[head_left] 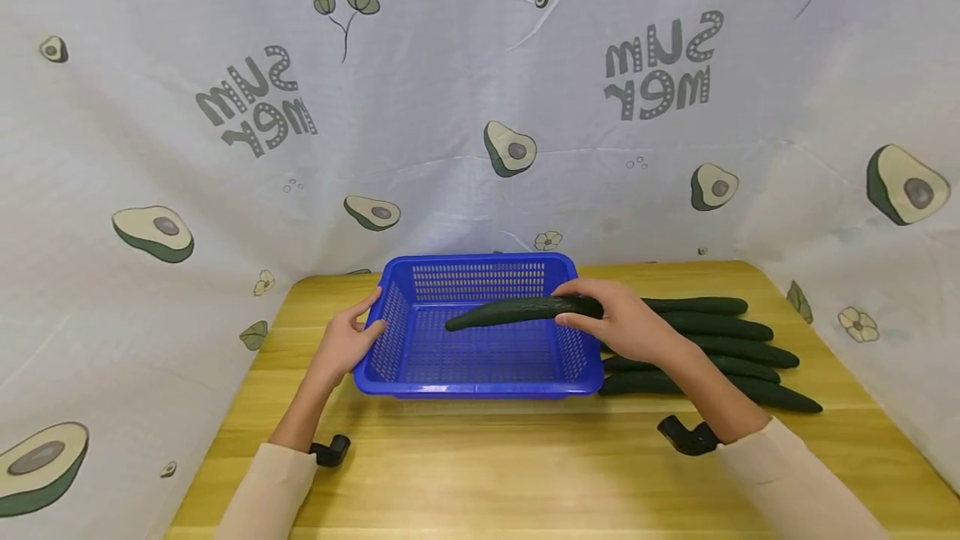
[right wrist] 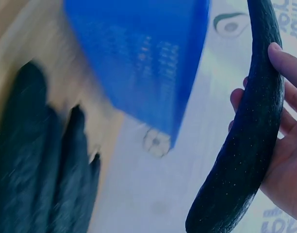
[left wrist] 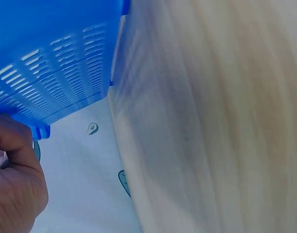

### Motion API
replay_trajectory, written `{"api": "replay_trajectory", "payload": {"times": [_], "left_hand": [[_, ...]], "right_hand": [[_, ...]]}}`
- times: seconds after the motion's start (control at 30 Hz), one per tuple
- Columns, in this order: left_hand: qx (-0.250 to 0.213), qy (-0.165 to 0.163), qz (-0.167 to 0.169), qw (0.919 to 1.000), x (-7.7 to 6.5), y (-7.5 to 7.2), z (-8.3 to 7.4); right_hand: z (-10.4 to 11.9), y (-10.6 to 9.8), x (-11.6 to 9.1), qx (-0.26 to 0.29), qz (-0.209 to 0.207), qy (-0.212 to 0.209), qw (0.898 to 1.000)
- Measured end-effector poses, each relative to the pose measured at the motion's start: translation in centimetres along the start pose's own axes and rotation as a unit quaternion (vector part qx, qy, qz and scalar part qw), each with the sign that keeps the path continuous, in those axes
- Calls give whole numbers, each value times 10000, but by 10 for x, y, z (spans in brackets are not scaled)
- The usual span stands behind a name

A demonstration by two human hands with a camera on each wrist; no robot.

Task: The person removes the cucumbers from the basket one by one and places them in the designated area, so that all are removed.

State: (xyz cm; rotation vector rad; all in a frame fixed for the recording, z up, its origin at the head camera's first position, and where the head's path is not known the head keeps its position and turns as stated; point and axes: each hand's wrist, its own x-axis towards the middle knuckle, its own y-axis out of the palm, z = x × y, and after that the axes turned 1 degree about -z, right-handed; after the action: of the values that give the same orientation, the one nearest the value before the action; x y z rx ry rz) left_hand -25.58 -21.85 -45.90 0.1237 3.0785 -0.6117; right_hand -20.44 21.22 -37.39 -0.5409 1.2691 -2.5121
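A dark green cucumber (head_left: pixel 510 312) lies level above the blue plastic basket (head_left: pixel 480 390), its thin end pointing left. My right hand (head_left: pixel 630 325) holds it near its right end, and in the right wrist view the thumb and fingers wrap around the cucumber (right wrist: pixel 245 131). At the basket's left side, my left hand (head_left: pixel 349 342) grips the rim, thumb on the inner side. The left wrist view has only part of that hand (left wrist: pixel 17 179), beside the slotted wall of the basket (left wrist: pixel 66 63).
Several more cucumbers (head_left: pixel 750 351) lie side by side on the wooden table (head_left: pixel 480 465), right of the basket and partly behind my right forearm. A white cloth (head_left: pixel 450 48) printed with avocados hangs behind and along both sides. Black devices (head_left: pixel 686 436) sit at both wrists.
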Motion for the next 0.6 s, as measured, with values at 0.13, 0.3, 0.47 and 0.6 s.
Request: {"api": "replay_trajectory", "payload": {"times": [0.13,0.3,0.47,0.6], "left_hand": [[-86,-7,-24,10000,-1,1,-2],[92,67,-77,9999,-2,2,-2],[7,-20,-39,10000,-3,2,-3],[-66,-32,-28,10000,-3,1,-2]], "right_hand": [[-18,-6,-16,-16,-103,48,9999],[-34,-12,-33,-47,-260,159,9995],[-44,-24,-51,-104,-347,380,9986],[-51,-33,-66,-198,-422,532,9975]]}}
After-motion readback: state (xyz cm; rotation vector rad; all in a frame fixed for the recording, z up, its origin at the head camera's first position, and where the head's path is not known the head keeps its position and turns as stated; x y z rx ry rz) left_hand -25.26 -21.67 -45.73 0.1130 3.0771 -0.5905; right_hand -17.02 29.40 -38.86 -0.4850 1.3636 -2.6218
